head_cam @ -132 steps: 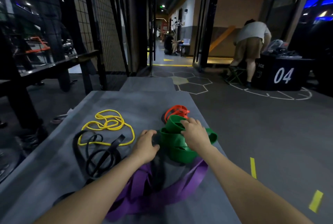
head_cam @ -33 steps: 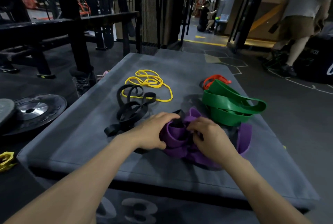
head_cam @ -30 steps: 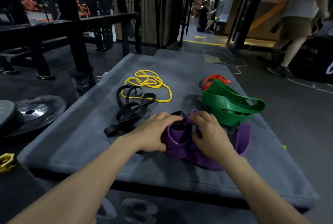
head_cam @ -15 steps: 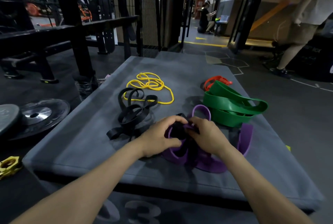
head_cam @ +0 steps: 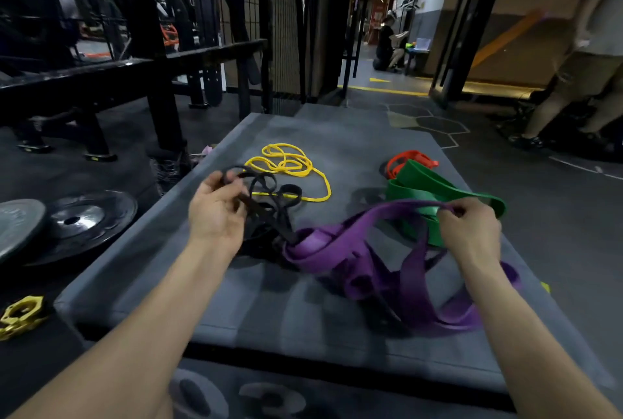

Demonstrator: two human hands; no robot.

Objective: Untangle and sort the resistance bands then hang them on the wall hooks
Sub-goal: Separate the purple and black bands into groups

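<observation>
A wide purple band (head_cam: 364,250) lies knotted on the grey padded box (head_cam: 303,310), still looped round a thin black band (head_cam: 269,209). My left hand (head_cam: 215,209) grips the black band and holds it up at the left. My right hand (head_cam: 468,229) pinches a strand of the purple band, stretched taut toward the right. Behind it sits the folded green band (head_cam: 435,186), with the orange band (head_cam: 404,159) just beyond. The yellow band (head_cam: 286,164) lies coiled at the back left of the box.
Black weight plates (head_cam: 77,219) and a yellow collar (head_cam: 20,315) lie on the floor at the left. A black rack and mesh fence (head_cam: 202,57) stand behind. A person (head_cam: 590,57) stands at the far right; another crouches in the corridor.
My hands were together on the purple knot; they have now pulled apart, the left lifting the black band leftward, the right drawing a purple strand out to the right.
</observation>
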